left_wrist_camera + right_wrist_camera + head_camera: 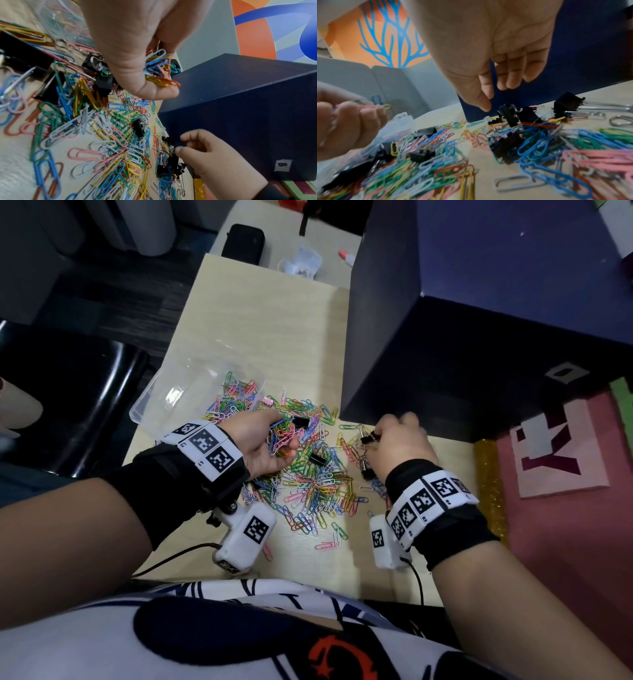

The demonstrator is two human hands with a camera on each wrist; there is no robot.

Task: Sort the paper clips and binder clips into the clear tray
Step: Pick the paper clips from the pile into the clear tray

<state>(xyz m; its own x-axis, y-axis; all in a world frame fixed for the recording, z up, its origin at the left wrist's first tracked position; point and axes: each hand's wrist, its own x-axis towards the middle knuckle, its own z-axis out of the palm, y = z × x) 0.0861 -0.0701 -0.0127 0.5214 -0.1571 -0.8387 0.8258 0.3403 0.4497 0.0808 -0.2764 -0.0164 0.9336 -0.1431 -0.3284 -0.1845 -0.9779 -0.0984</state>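
Note:
My left hand (282, 438) hovers over the heap and grips a bundle of coloured paper clips (159, 73) between thumb and curled fingers. The heap of paper clips (315, 484) covers the middle of the table, with black binder clips (320, 457) mixed in. The clear tray (171, 395) lies at the heap's far left, with paper clips in its right end (239, 390). My right hand (494, 97) hangs over a cluster of black binder clips (518, 116) beside the blue box. Its fingers are loosely bent and nothing lies between them.
A large dark blue box (445, 337) stands on the table's right, close to my right hand. Beyond the table lie a black case (243, 242) and crumpled clear plastic (301, 263). A gold glitter strip (489, 491) and a pink mat (565, 525) border the right edge.

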